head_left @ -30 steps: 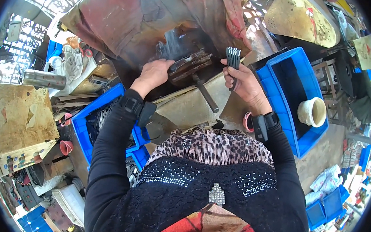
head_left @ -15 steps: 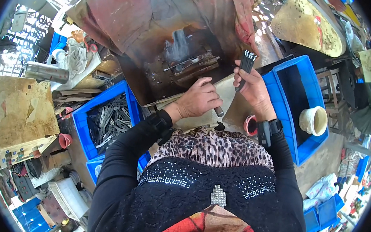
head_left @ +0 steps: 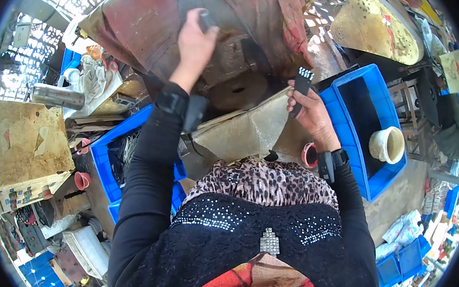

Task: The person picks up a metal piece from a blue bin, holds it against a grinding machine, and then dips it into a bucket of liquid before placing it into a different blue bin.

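My left hand [head_left: 195, 46] is raised over the dark machine hollow, in front of the reddish cloth cover [head_left: 142, 18]. Its fingers are closed round a short dark, rod-like piece [head_left: 207, 19], blurred by motion, whose exact kind I cannot make out. On the right, my right hand [head_left: 314, 111] grips a bundle of flat black metal strips [head_left: 302, 84]. The strips stand close together, upright, with shiny bright tips at the top. Below my left wrist lies a round brown disc [head_left: 239, 90] inside the hollow, partly in shadow.
A blue crate [head_left: 127, 146] with dark metal pieces stands at the left. Another blue crate [head_left: 350, 115] sits at the right, a whitish pot [head_left: 387, 145] on its edge. A stained pale sheet [head_left: 241, 131] spans the machine's front. A small red cup [head_left: 310, 155] is near my right wrist.
My left hand has swung up and forward from near my lap, with the dark piece in it. The machine hollow looks different, its disc now showing. My right hand has barely moved.
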Demonstrator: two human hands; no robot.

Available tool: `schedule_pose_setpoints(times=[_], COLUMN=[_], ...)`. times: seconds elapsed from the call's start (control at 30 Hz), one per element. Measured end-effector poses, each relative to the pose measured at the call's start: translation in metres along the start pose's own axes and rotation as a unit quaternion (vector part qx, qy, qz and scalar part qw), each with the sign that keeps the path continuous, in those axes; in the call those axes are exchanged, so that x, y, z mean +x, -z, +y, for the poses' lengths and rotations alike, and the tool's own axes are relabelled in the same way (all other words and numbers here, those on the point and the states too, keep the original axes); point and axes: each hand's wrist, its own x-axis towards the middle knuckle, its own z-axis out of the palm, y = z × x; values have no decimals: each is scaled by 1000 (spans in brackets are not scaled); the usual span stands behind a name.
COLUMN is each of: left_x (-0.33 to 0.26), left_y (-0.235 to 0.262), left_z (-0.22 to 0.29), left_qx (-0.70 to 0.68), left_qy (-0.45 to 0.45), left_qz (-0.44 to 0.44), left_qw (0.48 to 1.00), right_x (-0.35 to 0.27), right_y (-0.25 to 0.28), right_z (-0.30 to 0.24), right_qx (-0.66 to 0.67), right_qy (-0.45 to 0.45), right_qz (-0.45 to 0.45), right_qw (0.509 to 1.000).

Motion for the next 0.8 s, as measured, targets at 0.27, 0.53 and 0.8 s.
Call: schedule_pose_setpoints(times=[0.27,0.53,0.8], left_x=[40,37,-60], left_y=[1,-2,-7], left_z=[-8,-20,20], left_qx=[96,230,-138], left_qy=[105,98,176], left_qz=[-31,16,-194], left_qw=[989,968,955], right_x=[-6,0,15], right_y=[-1,-10,-16], right_z=[-1,-7,-1], right_qx=[-13,-23,-45], right_qy=[-31,-35,-47], right_qz=[18,15,-41], right_qw=[999,999,997])
